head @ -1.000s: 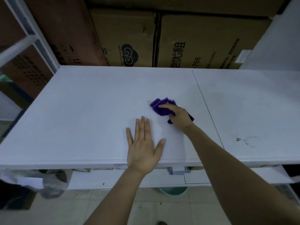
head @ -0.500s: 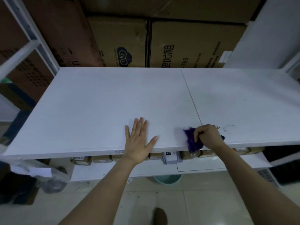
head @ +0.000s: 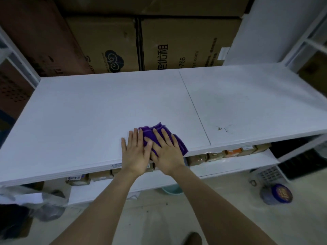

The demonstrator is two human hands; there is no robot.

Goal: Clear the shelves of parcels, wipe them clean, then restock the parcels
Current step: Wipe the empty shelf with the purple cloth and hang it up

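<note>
A white shelf board (head: 88, 117) lies bare in front of me, with a seam right of centre. Near its front edge a purple cloth (head: 152, 132) is spread flat. My right hand (head: 166, 152) lies flat on the cloth with straight fingers. My left hand (head: 135, 154) rests flat beside it, its thumb edge touching the cloth and the right hand. Brown parcels (head: 231, 152) stand in a row on the lower shelf (head: 233, 165), partly hidden by the board above.
Big cardboard boxes (head: 177, 45) stand behind the shelf. A dark scuff mark (head: 224, 129) shows right of the seam. On the floor are a round tin (head: 277, 194), a white basket (head: 267, 175), a teal bucket (head: 170, 190) and plastic bags (head: 35, 202) at left.
My right hand has slid the cloth left from the seam at the front edge and flattened on it. It now lies against my left hand, which has stayed flat on the board.
</note>
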